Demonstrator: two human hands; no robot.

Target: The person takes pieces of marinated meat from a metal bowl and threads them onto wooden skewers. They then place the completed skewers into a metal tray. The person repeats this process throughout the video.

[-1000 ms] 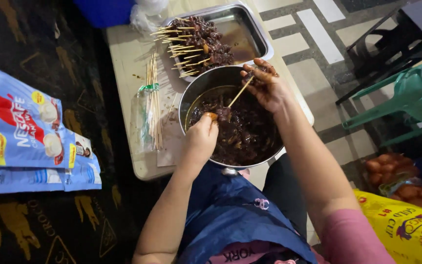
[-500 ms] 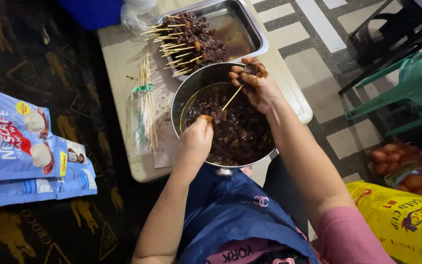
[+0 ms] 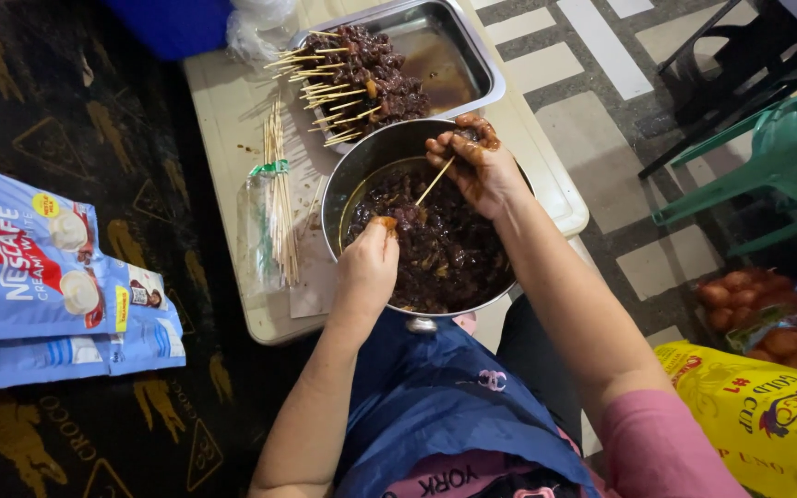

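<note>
The right hand (image 3: 480, 164) pinches a bamboo skewer (image 3: 434, 182) between sauce-smeared fingertips, closed tight on its upper end; the stick slants down and away from the grip into the dark marinated meat (image 3: 435, 249). The left hand (image 3: 368, 266) sits lower in the same steel bowl (image 3: 348, 189), fingers curled shut on a small piece of meat at their tips, just short of the skewer's lower end. The meat fills the bowl beneath both hands.

Beyond the right hand, touching the bowl's far rim, a steel tray (image 3: 472, 55) holds finished skewers (image 3: 362, 74) piled at one end, their bare sticks pointing toward the left-hand side. Out past the left hand, a bundle of bare sticks (image 3: 279, 184) lies on the pale table (image 3: 223, 120), partly in a clear wrapper. Further out on that side, blue sachet packs (image 3: 39, 277) lie on the dark floor. On the right-hand side stand a green chair (image 3: 767, 157) and a yellow sack (image 3: 767, 415).
</note>
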